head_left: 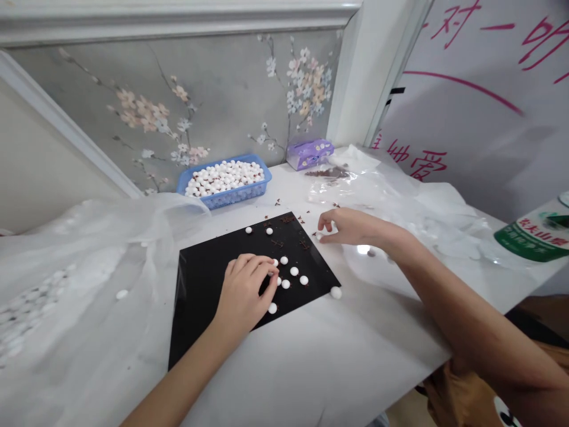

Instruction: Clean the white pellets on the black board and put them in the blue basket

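Observation:
A black mat (208, 273) lies on the white table, with several small white round beads (294, 271) and dark brown bits (288, 219) scattered on it. My left hand (246, 290) rests on the mat with fingers curled, its fingertips pinching at a white bead near the cluster. My right hand (349, 226) reaches to the mat's far right corner, fingertips closed on a small white bead (319, 236). One bead (336, 292) lies just off the mat's right edge.
A blue basket (249, 193) full of white beads stands at the back by the flowered wall. A purple tissue pack (310, 153) and crumpled clear plastic (391, 184) lie at the back right. A big plastic bag (66, 267) with beads covers the left. A green-labelled bottle (531, 237) lies at the right edge.

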`<state>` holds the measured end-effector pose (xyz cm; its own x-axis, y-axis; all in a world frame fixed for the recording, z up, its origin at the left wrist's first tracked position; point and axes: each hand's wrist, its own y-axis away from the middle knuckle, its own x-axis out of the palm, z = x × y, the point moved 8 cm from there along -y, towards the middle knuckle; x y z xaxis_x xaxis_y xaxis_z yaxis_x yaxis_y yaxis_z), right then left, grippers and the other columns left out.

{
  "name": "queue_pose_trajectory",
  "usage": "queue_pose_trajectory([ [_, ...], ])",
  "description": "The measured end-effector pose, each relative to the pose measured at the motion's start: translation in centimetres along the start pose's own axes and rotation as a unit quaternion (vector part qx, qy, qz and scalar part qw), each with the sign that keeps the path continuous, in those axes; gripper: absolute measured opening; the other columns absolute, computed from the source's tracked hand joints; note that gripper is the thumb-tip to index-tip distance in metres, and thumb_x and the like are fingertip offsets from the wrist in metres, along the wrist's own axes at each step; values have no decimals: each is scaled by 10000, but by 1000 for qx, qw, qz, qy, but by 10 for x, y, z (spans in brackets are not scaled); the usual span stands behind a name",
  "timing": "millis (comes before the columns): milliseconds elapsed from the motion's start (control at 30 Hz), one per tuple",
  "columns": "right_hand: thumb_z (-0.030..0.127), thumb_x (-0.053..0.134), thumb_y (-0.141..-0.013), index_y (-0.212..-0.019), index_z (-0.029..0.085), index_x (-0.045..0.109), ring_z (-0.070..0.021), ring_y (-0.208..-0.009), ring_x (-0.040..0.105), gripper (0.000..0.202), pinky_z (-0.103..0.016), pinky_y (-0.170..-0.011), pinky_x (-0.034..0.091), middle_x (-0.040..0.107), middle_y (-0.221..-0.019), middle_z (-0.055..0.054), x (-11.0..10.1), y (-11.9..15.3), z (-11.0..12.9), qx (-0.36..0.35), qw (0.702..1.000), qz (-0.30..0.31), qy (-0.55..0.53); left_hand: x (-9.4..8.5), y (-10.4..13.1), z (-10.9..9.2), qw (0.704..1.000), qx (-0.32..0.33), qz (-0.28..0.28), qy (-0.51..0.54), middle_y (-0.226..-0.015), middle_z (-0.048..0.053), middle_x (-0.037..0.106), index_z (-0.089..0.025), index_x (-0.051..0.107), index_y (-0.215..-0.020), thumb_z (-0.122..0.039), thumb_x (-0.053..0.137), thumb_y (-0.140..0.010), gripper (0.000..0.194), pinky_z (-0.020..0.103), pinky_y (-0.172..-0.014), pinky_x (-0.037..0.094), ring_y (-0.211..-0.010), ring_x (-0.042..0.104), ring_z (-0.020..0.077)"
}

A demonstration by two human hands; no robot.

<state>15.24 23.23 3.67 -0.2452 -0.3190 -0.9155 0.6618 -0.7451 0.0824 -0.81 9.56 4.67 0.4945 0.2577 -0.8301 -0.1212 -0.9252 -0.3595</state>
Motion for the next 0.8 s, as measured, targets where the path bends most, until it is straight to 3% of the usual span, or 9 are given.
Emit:
queue_pose_trajectory([
  [100,418,612,-764,-929,164,606,-181,-704,572,303,-293,-600,445,620,-883,-66,-13,10,11,-23,995,-70,-71,-9,-3,12,1000,3,12,-5,-990,54,646,-231,626,-781,-282,524,-816,119,431,-884,343,-965,516,249],
  [200,502,588,-789,-1155,176,495,-233,-1040,534,498,-363,-843,467,547,-1161,-107,-15,44,32,-88,970,-169,-148,-24,10,34,999,-22,9,42,-1140,62,589,-241,609,-988,-370,561,-800,234,423,-970,341,-1106,478,251],
  [267,543,641,-735,-1323,177,335,-270,-1228,401,757,-422,-984,390,406,-1339,-152,6,70,50,-148,971,-154,-113,-24,28,46,997,-32,68,33,-1319,75,467,-256,479,-1243,-450,624,-738,560,448,-1032,295,-1249,364,283],
  [333,533,627,-754,-1406,170,199,-297,-1324,258,861,-487,-1038,317,267,-1433,-179,33,90,61,-183,976,-114,-45,-21,47,57,990,-57,132,-4,-1451,80,290,-280,285,-1393,-524,639,-697,818,497,-1063,231,-1325,247,322],
  [433,451,476,-886,-1418,203,240,-286,-1359,162,633,-552,-1058,243,225,-1464,-136,59,102,58,-168,982,-80,42,-18,64,65,977,-95,184,-44,-1513,83,75,-302,58,-1449,-584,591,-716,950,548,-1072,154,-1360,134,351],
  [567,331,307,-963,-1380,278,360,-277,-1361,128,424,-599,-1033,242,279,-1446,-47,68,95,54,-160,981,-53,92,-15,56,65,976,-89,191,-48,-1512,104,-14,-273,-92,-1442,-616,550,-733,1016,524,-1090,87,-1374,83,320],
  [733,278,320,-963,-1350,300,409,-271,-1340,208,398,-593,-1033,254,369,-1398,-29,63,88,66,-216,968,-75,105,-5,36,77,974,-105,197,-40,-1506,120,-46,-224,-51,-1451,-662,530,-713,1036,508,-1092,33,-1383,18,294],
  [800,298,339,-958,-1399,296,321,-257,-1341,206,441,-559,-1045,263,333,-1418,-50,65,85,69,-228,967,-74,86,-1,26,79,976,-118,184,6,-1509,111,-11,-224,28,-1456,-644,552,-707,1007,499,-1095,32,-1383,33,294],
])
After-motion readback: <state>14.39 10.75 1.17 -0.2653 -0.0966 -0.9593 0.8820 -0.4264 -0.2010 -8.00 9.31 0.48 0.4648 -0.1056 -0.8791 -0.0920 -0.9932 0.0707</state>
